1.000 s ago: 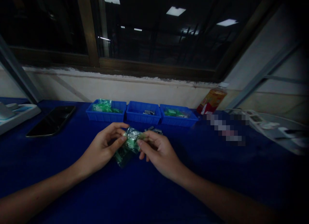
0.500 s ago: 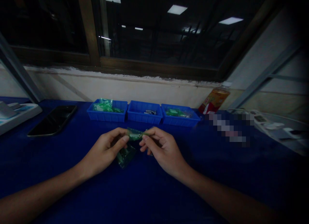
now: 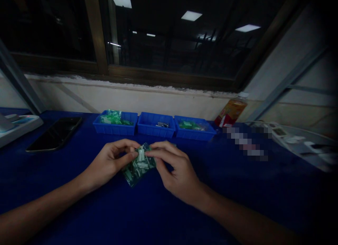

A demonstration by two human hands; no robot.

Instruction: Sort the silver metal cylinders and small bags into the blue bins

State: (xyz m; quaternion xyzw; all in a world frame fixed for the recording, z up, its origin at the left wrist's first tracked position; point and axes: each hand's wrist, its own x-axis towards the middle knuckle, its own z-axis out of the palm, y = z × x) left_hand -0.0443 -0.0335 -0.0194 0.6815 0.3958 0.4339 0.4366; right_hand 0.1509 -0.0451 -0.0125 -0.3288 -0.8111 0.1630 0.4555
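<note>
Between my two hands, above the blue tabletop, is a small green see-through plastic bag (image 3: 139,164) with several pale pieces showing inside it. My left hand (image 3: 112,159) pinches the bag's upper left edge between thumb and fingers. My right hand (image 3: 175,165) has its fingertips closed on the bag's upper right side, the index finger lying by a pale piece near the top. The bag's lower corner hangs down to the left. What exactly the pieces are is too dim to make out.
Behind the hands stand three blue bins: the left bin (image 3: 115,129) and right bin (image 3: 194,133) hold green bags, the middle bin (image 3: 155,131) small metal parts. A phone (image 3: 55,134) and a white device (image 3: 23,127) lie left. A drink bottle (image 3: 232,111) stands right, near cables (image 3: 293,139).
The bag's top was stretched flat between both hands; now the bag faces me, spread out with its pieces visible. My right hand's fingers have shifted left over it.
</note>
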